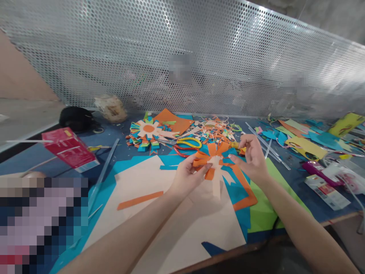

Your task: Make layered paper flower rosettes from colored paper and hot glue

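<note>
One paper flower [215, 161], held

Left hand [186, 174] clamped on the flower's centre, above one cream sheet [196, 232]; right hand [253, 161] just beside, thumb and fingers apart. One orange strip [140, 200] lies on it; bare sheet extends to the table's near edge [327, 222].

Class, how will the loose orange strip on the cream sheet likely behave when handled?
The orange strip looks thin, so probably light. Long and narrow, it may bend if lifted by one end. Lying flat, it might slide when pushed.
</note>
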`<action>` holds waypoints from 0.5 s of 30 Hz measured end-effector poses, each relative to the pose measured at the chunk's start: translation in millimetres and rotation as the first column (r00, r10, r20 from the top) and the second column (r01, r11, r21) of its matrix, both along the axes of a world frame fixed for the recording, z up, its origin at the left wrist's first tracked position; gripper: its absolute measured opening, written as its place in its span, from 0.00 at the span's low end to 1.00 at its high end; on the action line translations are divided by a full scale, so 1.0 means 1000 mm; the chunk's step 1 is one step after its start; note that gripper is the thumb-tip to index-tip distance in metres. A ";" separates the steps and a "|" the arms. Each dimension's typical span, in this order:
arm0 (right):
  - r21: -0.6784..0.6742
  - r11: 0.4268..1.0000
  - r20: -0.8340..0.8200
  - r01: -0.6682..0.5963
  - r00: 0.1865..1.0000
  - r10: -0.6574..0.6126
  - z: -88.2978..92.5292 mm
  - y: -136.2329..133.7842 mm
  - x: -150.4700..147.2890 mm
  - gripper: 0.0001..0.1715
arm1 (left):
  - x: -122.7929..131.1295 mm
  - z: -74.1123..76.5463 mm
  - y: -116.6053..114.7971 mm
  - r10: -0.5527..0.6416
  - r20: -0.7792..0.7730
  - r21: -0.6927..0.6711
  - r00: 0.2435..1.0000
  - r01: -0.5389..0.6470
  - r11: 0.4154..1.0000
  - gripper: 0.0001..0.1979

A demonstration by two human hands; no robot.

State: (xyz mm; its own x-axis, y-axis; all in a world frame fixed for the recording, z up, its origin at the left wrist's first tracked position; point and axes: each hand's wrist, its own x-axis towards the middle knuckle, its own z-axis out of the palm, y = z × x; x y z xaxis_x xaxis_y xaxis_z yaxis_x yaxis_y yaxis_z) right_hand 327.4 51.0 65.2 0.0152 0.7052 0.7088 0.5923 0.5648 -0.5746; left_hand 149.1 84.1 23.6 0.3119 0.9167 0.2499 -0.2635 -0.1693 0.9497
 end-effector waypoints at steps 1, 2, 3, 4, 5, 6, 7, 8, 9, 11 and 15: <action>0.007 1.000 0.041 -0.014 0.999 0.013 0.002 -0.002 -0.001 0.12 | 0.000 0.002 -0.001 0.006 0.004 -0.014 1.000 -0.006 1.000 0.10; 0.008 1.000 0.074 -0.026 0.997 0.026 0.004 -0.003 -0.001 0.10 | 0.000 0.004 -0.001 0.010 0.011 -0.027 1.000 -0.010 1.000 0.10; 0.010 0.999 0.098 -0.034 0.995 0.033 0.006 -0.004 -0.002 0.08 | 0.000 0.006 -0.002 0.011 0.021 -0.042 1.000 -0.010 0.999 0.10; 0.011 0.999 0.114 -0.033 0.993 0.031 0.007 -0.005 -0.002 0.07 | 0.000 0.007 -0.002 0.012 0.033 -0.058 0.999 -0.010 0.998 0.11; 0.017 1.000 0.126 -0.026 0.992 0.024 0.007 -0.005 -0.002 0.06 | 0.000 0.008 -0.003 0.014 0.042 -0.074 0.999 -0.011 0.997 0.11; 0.024 1.000 0.133 -0.020 0.991 0.016 0.008 -0.005 -0.002 0.05 | 0.000 0.009 -0.003 0.016 0.047 -0.087 0.999 -0.012 0.996 0.11; 0.031 0.999 0.136 -0.013 0.991 0.009 0.008 -0.005 -0.002 0.04 | 0.000 0.009 -0.003 0.018 0.048 -0.096 0.999 -0.013 0.995 0.11; 0.037 0.999 0.132 -0.008 0.991 0.003 0.007 -0.004 -0.002 0.04 | 0.000 0.009 -0.003 0.021 0.046 -0.100 0.999 -0.016 0.995 0.11; 0.039 0.999 0.123 -0.005 0.992 0.001 0.007 -0.004 -0.002 0.04 | 0.000 0.008 -0.003 0.023 0.042 -0.099 0.999 -0.019 0.995 0.11; 0.033 0.999 0.100 -0.007 0.995 0.004 0.006 -0.003 -0.002 0.04 | -0.001 0.008 -0.003 0.026 0.028 -0.090 0.999 -0.023 0.996 0.10; 0.004 1.000 0.089 0.001 0.996 -0.001 0.007 -0.002 -0.003 0.03 | -0.001 0.007 -0.004 0.017 0.010 -0.080 1.000 -0.016 0.997 0.10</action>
State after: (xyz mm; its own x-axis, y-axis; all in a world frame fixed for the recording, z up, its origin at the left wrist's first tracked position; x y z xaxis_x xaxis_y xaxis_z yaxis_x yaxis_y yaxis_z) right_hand 324.6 48.7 71.9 -0.0472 0.7023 0.7103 0.6418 0.5663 -0.5172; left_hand 147.8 80.2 31.1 0.2943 0.9388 0.1791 -0.2714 -0.0976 0.9575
